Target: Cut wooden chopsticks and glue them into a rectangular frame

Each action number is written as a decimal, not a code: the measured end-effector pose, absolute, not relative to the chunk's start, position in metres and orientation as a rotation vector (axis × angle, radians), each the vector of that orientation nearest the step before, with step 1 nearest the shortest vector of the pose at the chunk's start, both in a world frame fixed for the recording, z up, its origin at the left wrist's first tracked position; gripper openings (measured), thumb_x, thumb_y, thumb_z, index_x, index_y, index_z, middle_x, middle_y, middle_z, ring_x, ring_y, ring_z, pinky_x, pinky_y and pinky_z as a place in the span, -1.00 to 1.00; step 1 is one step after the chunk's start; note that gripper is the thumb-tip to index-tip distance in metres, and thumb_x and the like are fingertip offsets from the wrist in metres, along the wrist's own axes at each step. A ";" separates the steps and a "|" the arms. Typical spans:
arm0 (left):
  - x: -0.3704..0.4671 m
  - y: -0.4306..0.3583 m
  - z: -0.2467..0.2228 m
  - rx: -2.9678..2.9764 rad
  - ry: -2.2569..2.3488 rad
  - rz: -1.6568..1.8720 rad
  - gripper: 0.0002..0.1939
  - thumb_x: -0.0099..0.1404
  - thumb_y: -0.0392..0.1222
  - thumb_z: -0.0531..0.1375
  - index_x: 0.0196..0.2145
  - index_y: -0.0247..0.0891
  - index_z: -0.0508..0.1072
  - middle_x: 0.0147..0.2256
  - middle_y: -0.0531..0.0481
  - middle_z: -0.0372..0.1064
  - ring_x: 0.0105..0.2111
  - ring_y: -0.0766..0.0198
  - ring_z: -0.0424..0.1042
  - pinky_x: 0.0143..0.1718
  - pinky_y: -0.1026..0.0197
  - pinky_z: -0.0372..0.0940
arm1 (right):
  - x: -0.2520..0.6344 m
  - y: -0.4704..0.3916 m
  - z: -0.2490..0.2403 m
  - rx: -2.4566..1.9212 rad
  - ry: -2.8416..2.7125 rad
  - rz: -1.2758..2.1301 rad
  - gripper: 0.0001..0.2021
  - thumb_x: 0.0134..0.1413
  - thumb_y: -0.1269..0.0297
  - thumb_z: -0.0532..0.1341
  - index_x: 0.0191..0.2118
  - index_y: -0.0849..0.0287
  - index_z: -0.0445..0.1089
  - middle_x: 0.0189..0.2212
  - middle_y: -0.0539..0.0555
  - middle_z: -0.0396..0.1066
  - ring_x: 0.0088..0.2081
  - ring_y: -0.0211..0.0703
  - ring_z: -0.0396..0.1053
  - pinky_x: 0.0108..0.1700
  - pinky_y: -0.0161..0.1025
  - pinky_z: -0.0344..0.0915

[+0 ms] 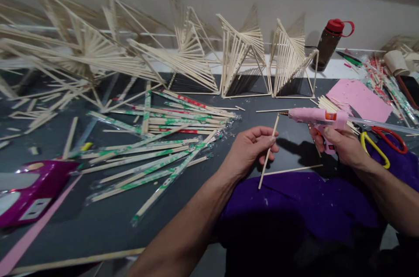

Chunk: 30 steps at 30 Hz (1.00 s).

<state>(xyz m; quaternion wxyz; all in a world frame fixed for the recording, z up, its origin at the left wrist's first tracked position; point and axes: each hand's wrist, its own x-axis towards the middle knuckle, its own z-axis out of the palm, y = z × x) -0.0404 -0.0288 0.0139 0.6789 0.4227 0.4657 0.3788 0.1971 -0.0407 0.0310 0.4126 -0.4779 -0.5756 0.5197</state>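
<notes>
My left hand (253,148) pinches a thin wooden chopstick (269,152), which leans nearly upright over a purple cloth (294,198). In my right hand (340,139) is a pink hot glue gun (314,116), held by its handle, its nozzle pointing left at the upper end of the chopstick. The nozzle tip appears to touch that end. A clear glue stick (379,124) runs out of the gun's back. Below the gun, another chopstick (294,170) lies at the cloth's edge.
Twisted stick frames (244,54) stand along the wall. Many wrapped chopsticks (163,154) lie to the left, near a purple device (36,192). At right are scissors (376,150), pink paper (360,98) and a red-capped bottle (329,45).
</notes>
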 end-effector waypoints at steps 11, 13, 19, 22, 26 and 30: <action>-0.039 -0.027 0.014 0.938 1.035 0.868 -0.62 -0.04 -0.03 0.38 -0.30 -0.29 0.48 -0.58 0.04 0.45 -0.66 0.39 0.37 -0.71 0.41 0.11 | 0.204 -0.039 0.025 -1.197 -1.528 1.315 -0.60 0.13 -0.13 0.16 -0.43 0.12 0.42 -0.60 -0.02 0.26 -0.53 -0.24 0.23 -0.50 -0.26 0.18; -0.040 -0.027 0.014 0.937 1.039 0.866 -0.62 -0.04 -0.04 0.39 -0.30 -0.30 0.48 -0.58 0.04 0.45 -0.66 0.39 0.38 -0.71 0.41 0.12 | 0.203 -0.039 0.026 -1.191 -1.528 1.319 -0.59 0.12 -0.14 0.16 -0.39 0.13 0.43 -0.61 -0.03 0.26 -0.54 -0.25 0.22 -0.50 -0.27 0.16; -0.041 -0.027 0.013 0.942 1.043 0.883 -0.62 -0.02 -0.04 0.38 -0.29 -0.30 0.48 -0.58 0.05 0.45 -0.66 0.40 0.37 -0.72 0.42 0.10 | 0.201 -0.037 0.029 -1.211 -1.550 1.317 -0.59 0.10 -0.17 0.17 -0.37 0.11 0.44 -0.61 -0.03 0.25 -0.55 -0.24 0.21 -0.50 -0.26 0.15; -0.041 -0.028 0.013 0.944 1.047 0.885 -0.61 -0.03 -0.04 0.38 -0.28 -0.31 0.48 -0.58 0.05 0.45 -0.66 0.39 0.38 -0.72 0.42 0.11 | 0.202 -0.037 0.029 -1.209 -1.547 1.300 -0.60 0.10 -0.16 0.18 -0.37 0.12 0.44 -0.61 -0.03 0.25 -0.55 -0.25 0.21 -0.52 -0.27 0.13; -0.040 -0.028 0.015 0.942 1.057 0.877 -0.59 -0.04 -0.03 0.39 -0.28 -0.32 0.47 -0.58 0.04 0.45 -0.66 0.39 0.38 -0.72 0.43 0.12 | 0.202 -0.037 0.029 -1.194 -1.553 1.286 -0.55 0.12 -0.16 0.16 -0.45 0.16 0.41 -0.61 -0.01 0.26 -0.55 -0.26 0.21 -0.52 -0.29 0.12; -0.041 -0.027 0.014 0.935 1.051 0.880 -0.59 -0.04 -0.03 0.39 -0.28 -0.32 0.47 -0.58 0.05 0.45 -0.66 0.39 0.39 -0.72 0.44 0.13 | 0.201 -0.037 0.028 -1.157 -1.546 1.298 -0.58 0.11 -0.15 0.17 -0.44 0.15 0.41 -0.61 -0.02 0.25 -0.55 -0.26 0.21 -0.53 -0.28 0.13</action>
